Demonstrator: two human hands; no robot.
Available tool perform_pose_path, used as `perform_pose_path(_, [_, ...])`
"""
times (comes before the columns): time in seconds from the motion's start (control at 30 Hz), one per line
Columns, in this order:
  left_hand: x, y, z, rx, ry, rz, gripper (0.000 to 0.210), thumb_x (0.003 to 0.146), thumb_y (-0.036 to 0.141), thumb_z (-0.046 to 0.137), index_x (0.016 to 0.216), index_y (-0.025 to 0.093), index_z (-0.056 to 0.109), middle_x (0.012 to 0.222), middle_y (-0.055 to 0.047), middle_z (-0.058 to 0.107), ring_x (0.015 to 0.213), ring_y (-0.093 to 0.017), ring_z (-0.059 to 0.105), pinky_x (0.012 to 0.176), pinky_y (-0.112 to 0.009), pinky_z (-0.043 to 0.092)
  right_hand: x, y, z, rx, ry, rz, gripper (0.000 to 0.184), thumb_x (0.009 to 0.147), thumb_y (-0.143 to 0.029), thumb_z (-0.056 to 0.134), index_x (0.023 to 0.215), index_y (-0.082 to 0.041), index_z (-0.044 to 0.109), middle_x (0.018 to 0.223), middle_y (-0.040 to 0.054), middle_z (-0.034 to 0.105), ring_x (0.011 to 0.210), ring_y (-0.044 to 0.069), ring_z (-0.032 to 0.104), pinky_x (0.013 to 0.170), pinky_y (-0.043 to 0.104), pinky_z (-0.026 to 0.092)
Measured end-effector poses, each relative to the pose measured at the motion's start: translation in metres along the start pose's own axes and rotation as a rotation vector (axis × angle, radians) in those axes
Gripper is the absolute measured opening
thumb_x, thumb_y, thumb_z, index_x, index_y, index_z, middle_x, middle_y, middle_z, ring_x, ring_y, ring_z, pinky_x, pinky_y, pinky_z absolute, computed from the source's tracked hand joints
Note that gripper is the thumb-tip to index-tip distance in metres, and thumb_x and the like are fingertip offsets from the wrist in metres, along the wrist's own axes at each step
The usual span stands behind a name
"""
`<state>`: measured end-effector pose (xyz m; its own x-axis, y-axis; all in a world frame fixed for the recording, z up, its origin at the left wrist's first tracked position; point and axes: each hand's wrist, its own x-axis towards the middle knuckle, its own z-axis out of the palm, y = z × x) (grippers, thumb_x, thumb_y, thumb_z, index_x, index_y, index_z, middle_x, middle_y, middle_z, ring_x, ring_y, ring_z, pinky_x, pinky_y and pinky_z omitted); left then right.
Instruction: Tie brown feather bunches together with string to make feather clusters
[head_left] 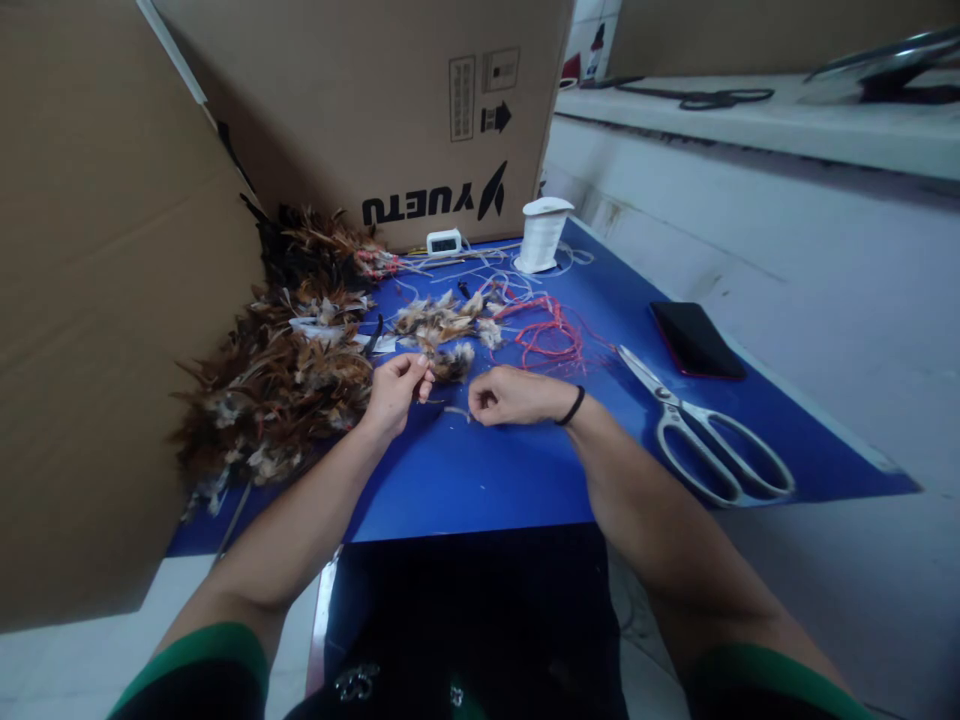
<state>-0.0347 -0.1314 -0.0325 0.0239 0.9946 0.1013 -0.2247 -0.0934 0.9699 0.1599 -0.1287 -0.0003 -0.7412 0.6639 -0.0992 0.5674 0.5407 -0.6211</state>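
Observation:
My left hand (400, 393) is raised over the front part of the blue board, thumb and fingers pinched together. A thin brown sliver (432, 402) shows just beside its fingertips; whether they hold it I cannot tell. Close by on the right, my right hand (517, 396) is curled with thumb against fingers, and what it grips is too small to make out. A pale feather-like wisp (456, 410) shows between the two hands. Directly behind my fingers are a small feather tuft (452, 362) and a loose bunch of brown and white feathers (435, 318).
A large brown feather pile (277, 390) lies left, against a cardboard box (315, 110). Red strings (547, 335) tangle behind my right hand. Scissors (709, 435) and a dark phone (696, 340) lie right. A white spool (543, 238) and small digital display (443, 242) stand behind.

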Motion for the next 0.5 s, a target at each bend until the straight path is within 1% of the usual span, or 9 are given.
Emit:
perform_pose_path(0.1, [-0.0006, 0.0007, 0.0011, -0.008, -0.003, -0.013, 0.028, 0.069, 0.038, 0.07, 0.07, 0.012, 0.06, 0.057, 0.002, 0.054, 0.039, -0.003, 0.043, 0.036, -0.017, 0.033, -0.0024, 0.0024, -0.0054, 0.185, 0.052, -0.009, 0.007, 0.067, -0.016, 0.058, 0.071, -0.014, 0.063, 0.067, 0.0005, 0.065, 0.059, 0.009, 0.056, 0.057, 0.02, 0.041])
perform_pose_path(0.17, [-0.0012, 0.0017, 0.0021, -0.009, -0.003, -0.021, 0.029, 0.069, 0.038, 0.07, 0.07, 0.012, 0.059, 0.056, 0.003, 0.054, 0.038, -0.003, 0.042, 0.036, -0.017, 0.032, -0.0028, 0.0036, -0.0078, 0.359, 0.098, -0.002, 0.008, 0.067, -0.019, 0.061, 0.072, -0.014, 0.062, 0.065, 0.0002, 0.064, 0.058, 0.009, 0.057, 0.056, 0.021, 0.043])
perform_pose_path(0.3, [-0.0028, 0.0034, 0.0037, -0.009, -0.01, -0.052, 0.029, 0.07, 0.038, 0.069, 0.07, 0.012, 0.059, 0.056, 0.003, 0.053, 0.039, -0.003, 0.042, 0.037, -0.017, 0.032, -0.0018, 0.0054, -0.0095, 0.682, 0.227, 0.053, 0.021, 0.063, -0.022, 0.069, 0.082, -0.015, 0.062, 0.062, -0.0009, 0.063, 0.056, 0.01, 0.059, 0.05, 0.021, 0.045])
perform_pose_path(0.4, [-0.0035, 0.0032, 0.0039, -0.015, -0.03, -0.073, 0.029, 0.07, 0.038, 0.069, 0.071, 0.011, 0.059, 0.056, 0.003, 0.054, 0.039, -0.002, 0.042, 0.038, -0.017, 0.031, -0.0005, 0.0072, -0.0097, 0.796, 0.307, 0.06, 0.029, 0.06, -0.023, 0.074, 0.086, -0.015, 0.063, 0.063, 0.0002, 0.064, 0.057, 0.012, 0.062, 0.048, 0.022, 0.048])
perform_pose_path(0.5, [-0.0038, 0.0021, 0.0036, -0.022, -0.04, -0.086, 0.029, 0.07, 0.038, 0.07, 0.072, 0.011, 0.059, 0.056, 0.003, 0.054, 0.04, -0.002, 0.042, 0.038, -0.017, 0.031, 0.0021, 0.0086, -0.008, 0.849, 0.39, 0.062, 0.029, 0.059, -0.028, 0.076, 0.081, -0.013, 0.064, 0.061, 0.0022, 0.065, 0.057, 0.014, 0.064, 0.047, 0.023, 0.05])
